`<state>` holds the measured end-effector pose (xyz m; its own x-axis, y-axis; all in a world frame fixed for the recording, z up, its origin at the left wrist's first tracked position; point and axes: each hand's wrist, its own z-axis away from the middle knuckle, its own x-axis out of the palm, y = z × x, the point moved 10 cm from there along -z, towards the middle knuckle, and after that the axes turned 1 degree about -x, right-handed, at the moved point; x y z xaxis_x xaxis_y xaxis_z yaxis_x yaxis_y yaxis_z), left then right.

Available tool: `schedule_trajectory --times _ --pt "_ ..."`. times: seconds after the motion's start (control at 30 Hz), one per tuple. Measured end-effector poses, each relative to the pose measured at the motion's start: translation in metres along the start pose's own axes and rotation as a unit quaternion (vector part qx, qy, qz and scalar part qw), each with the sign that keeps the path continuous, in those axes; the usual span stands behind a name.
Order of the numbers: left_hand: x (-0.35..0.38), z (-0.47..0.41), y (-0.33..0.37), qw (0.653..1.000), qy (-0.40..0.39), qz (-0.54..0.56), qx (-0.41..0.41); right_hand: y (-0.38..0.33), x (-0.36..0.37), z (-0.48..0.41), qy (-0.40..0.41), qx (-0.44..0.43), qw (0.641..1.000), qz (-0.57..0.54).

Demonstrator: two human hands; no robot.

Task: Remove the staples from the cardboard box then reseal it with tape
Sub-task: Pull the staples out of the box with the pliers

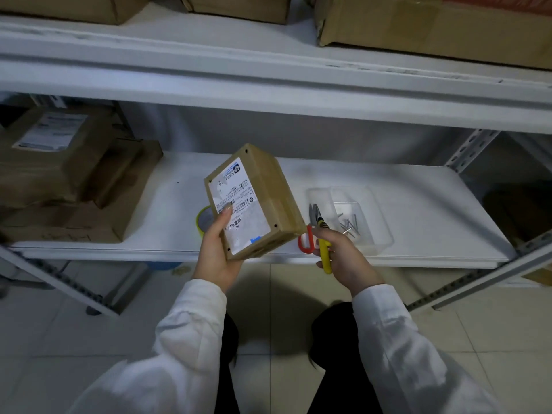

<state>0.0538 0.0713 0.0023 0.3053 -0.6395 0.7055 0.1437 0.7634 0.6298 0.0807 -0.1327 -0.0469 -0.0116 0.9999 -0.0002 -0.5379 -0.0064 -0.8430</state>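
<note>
I see my left hand (213,258) wrapped round the box (254,201), tilted over the shelf's (418,174) front edge, my right hand (343,258) gripping the pliers (321,234) there too, the tape roll (204,219) on that shelf behind.

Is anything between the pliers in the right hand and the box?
Nothing visible. The right hand holds the pliers just right of the box, which the left hand grips tilted; only a narrow open gap separates tool and cardboard.
</note>
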Motion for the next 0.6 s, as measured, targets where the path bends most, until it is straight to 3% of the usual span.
schedule_trajectory --times 0.2,0.37,0.5,0.6 --pt "0.005 -0.009 0.001 1.0 -0.007 0.002 -0.023 -0.018 -0.003 -0.007 0.069 -0.119 0.983 0.126" --pt "0.008 -0.012 -0.003 1.0 -0.008 -0.005 -0.024 -0.029 -0.004 -0.021 0.138 -0.23 0.921 0.283" --pt "0.005 -0.015 -0.004 1.0 -0.002 -0.006 -0.017 -0.024 -0.001 -0.041 0.173 -0.24 0.884 0.362" --pt "-0.005 -0.017 -0.006 1.0 0.006 0.001 -0.015 -0.019 0.006 -0.051 0.16 -0.225 0.883 0.38"
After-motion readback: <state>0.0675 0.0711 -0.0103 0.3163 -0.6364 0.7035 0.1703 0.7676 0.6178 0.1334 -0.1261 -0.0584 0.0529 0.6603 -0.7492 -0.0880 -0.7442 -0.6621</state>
